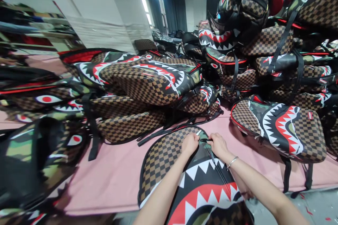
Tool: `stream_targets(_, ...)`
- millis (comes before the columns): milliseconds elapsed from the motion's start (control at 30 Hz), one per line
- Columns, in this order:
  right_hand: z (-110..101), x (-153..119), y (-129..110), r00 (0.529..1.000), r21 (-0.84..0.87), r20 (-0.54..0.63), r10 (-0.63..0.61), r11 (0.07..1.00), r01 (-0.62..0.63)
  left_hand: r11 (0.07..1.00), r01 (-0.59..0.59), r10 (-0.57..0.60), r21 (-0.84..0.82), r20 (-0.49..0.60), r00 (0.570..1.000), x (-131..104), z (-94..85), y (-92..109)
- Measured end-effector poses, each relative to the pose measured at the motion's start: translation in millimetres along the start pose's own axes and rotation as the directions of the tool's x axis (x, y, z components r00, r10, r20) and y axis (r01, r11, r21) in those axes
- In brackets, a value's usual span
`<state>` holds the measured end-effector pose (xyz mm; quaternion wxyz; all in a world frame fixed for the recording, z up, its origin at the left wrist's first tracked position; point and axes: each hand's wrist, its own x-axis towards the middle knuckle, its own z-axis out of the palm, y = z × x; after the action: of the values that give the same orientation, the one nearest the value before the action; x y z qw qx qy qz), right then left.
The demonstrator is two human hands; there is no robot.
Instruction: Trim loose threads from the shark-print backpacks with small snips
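Observation:
A checkered backpack with a red and white shark mouth lies in front of me on the pink table. Near its top edge, my left hand is closed in a pinch on the bag's surface; what it grips is too small to make out. Just to the right, my right hand is closed around a small black tool, its tip pointing toward my left hand. A bracelet circles the right wrist. Thin dark strands run down the bag below the right hand.
Stacked shark-mouth backpacks fill the table's far side, with a taller pile at the back right. One bag lies close on the right. Another is at the near left. The pink table ends at a near edge.

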<state>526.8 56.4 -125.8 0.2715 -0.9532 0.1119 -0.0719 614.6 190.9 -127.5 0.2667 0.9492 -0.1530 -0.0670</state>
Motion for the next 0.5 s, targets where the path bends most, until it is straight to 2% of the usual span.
stream_targets(167, 0.8, 7.2, -2.8, 1.0, 0.067, 0.014, -0.013, 0.998, 0.012, 0.999, -0.017, 0.016, -0.046, -0.02, 1.0, -2.5, 3.5, 2.2)
stream_targets(300, -1.0, 7.1, 9.5, 0.999, 0.211, -0.04, 0.022, 0.977, -0.013, 0.992, -0.046, 0.038, -0.115, -0.071, 0.997, -13.1, -9.3, 4.5)
stream_targets(400, -9.6, -10.8, 40.2, 0.989, 0.362, -0.088, 0.121, 0.929, -0.081, 0.976, -0.12, 0.108, -0.18, -0.078, 0.991, -41.3, -32.6, -9.6)
stream_targets(467, -16.6, -36.8, 69.7, 0.977, 0.458, -0.079, 0.198, 0.878, -0.141, 0.964, -0.153, 0.135, -0.215, -0.094, 0.986, -72.7, -49.8, -32.2)
stream_targets(500, -18.7, -54.1, 85.3, 0.971, 0.502, -0.063, 0.231, 0.848, -0.169, 0.954, -0.174, 0.124, -0.242, -0.209, 0.97, -91.5, -57.2, -47.3)
